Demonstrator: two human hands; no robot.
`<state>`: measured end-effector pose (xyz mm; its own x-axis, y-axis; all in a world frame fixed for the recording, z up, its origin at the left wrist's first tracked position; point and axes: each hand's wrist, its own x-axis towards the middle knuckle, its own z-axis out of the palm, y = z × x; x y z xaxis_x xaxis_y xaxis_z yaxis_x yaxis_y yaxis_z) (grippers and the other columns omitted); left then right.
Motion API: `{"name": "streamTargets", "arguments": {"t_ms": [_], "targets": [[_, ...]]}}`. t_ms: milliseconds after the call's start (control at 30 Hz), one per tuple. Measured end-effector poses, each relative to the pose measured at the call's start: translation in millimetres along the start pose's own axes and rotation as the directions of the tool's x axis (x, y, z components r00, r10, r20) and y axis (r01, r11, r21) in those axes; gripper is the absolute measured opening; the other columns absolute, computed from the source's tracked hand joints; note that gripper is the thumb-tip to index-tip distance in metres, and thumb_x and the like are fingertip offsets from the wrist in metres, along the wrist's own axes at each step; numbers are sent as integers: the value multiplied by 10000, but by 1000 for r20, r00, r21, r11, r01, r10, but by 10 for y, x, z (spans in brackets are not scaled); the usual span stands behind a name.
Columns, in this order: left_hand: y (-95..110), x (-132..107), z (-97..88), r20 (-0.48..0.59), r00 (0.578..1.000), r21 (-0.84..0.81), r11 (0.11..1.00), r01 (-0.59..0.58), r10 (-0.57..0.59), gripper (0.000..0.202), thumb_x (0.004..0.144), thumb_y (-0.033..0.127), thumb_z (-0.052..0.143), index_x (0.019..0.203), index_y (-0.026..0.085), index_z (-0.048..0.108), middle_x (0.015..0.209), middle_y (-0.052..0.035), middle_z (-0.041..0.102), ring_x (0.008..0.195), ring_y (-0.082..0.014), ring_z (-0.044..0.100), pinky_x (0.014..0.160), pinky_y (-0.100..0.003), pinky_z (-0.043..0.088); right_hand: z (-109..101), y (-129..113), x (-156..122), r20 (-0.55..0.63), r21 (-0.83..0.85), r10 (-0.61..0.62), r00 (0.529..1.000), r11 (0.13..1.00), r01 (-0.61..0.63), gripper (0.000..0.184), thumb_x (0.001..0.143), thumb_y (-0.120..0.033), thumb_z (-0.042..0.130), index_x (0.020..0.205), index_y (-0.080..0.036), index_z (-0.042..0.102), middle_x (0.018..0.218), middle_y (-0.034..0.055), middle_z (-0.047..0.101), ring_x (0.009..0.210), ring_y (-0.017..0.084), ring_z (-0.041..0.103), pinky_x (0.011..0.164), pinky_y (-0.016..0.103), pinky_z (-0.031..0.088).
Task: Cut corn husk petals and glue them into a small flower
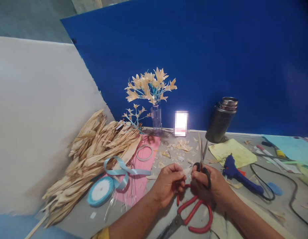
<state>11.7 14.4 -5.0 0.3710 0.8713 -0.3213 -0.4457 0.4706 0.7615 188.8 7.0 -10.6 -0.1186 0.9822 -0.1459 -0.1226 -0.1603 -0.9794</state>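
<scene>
My left hand [169,186] pinches a small pale piece of dried husk [187,171] between thumb and fingers. Beside it, my right hand [215,182] has black-handled scissors [201,156] in its grip, their blades pointing up and slightly apart, away from the husk piece. Below both hands lie large red-handled scissors [178,220] on the table. Husk scraps [181,145] are scattered beyond my fingers. A blue glue gun [233,172] rests right of my right hand, near a yellow sheet [236,151].
Dried husks [94,162] are heaped at left, beside a light-blue ribbon spool [100,191] and pink paper [141,186]. Husk flowers [154,84] stand in a clear bottle [157,116]. A dark flask [220,122] leans near the blue panel [218,59]. A black cable [293,186] curves along the right.
</scene>
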Motion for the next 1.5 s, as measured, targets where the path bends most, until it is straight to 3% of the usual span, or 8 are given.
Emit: {"name": "streamTargets", "arguments": {"t_ms": [367, 567, 733, 967, 1133, 1200, 1300, 1500], "targets": [[-106, -106, 90, 18, 998, 73, 996, 50, -52, 357, 622, 354, 845, 733, 166, 563, 533, 18, 590, 408, -72, 489, 413, -179, 359, -68, 78, -40, 64, -77, 9, 998, 997, -4, 405, 687, -507, 816, 816, -183, 610, 633, -2, 599, 557, 162, 556, 529, 265, 422], [-368, 101, -54, 127, 988, -15, 996, 91, -89, 536, 556, 525, 894, 803, 169, 578, 496, 11, 611, 344, -90, 492, 351, -177, 360, -42, 175, -62, 292, 156, 83, 953, 979, -134, 335, 797, -480, 746, 879, -231, 538, 664, 32, 658, 598, 236, 653, 580, 334, 508], [-497, 199, -116, 36, 992, -37, 992, 122, -121, 606, 436, 581, 927, 689, 158, 575, 447, -1, 587, 313, -79, 461, 329, -176, 315, -105, 215, -26, 255, 59, 95, 962, 992, -113, 328, 776, -485, 747, 833, -226, 554, 694, 31, 655, 633, 230, 640, 598, 313, 486], [-158, 84, 45, -16, 991, 111, 985, 133, -132, 506, 533, 542, 892, 672, 173, 575, 427, 28, 543, 344, -71, 429, 372, -193, 311, -97, 177, -18, 65, -118, 164, 984, 981, -156, 430, 696, -604, 750, 801, -218, 594, 579, -7, 568, 508, 165, 506, 485, 268, 391], [121, 166, -47, -239, 965, 196, 979, -65, 111, 308, 651, 384, 819, 695, 153, 619, 542, 7, 603, 427, -73, 475, 428, -193, 371, -161, 119, 108, -235, -181, 48, 971, 979, -92, 361, 677, -517, 801, 766, -201, 650, 650, 15, 603, 595, 178, 519, 537, 279, 421], [239, 233, -91, -243, 953, 218, 967, -129, 182, 282, 670, 370, 809, 727, 145, 648, 625, -12, 642, 464, -66, 496, 458, -191, 383, -212, 101, 169, -290, -119, 45, 956, 989, -83, 351, 684, -499, 806, 802, -205, 655, 653, 8, 600, 596, 176, 519, 525, 275, 413], [390, 438, -92, -247, 923, 319, 924, -212, 296, 267, 664, 347, 817, 802, 158, 688, 718, -13, 665, 489, -70, 512, 482, -205, 399, -252, 57, 231, -318, -44, 13, 948, 999, -29, 349, 652, -477, 827, 782, -207, 649, 598, -25, 549, 535, 142, 462, 477, 252, 362], [606, 1022, 71, -221, 886, 566, 794, -223, 407, 153, 635, 157, 808, 745, 120, 708, 544, 24, 551, 439, -77, 435, 444, -215, 281, -230, -38, 265, -236, -177, -133, 963, 980, 92, 279, 630, -425, 792, 695, -202, 638, 568, -33, 573, 528, 143, 482, 503, 259, 376]]}}
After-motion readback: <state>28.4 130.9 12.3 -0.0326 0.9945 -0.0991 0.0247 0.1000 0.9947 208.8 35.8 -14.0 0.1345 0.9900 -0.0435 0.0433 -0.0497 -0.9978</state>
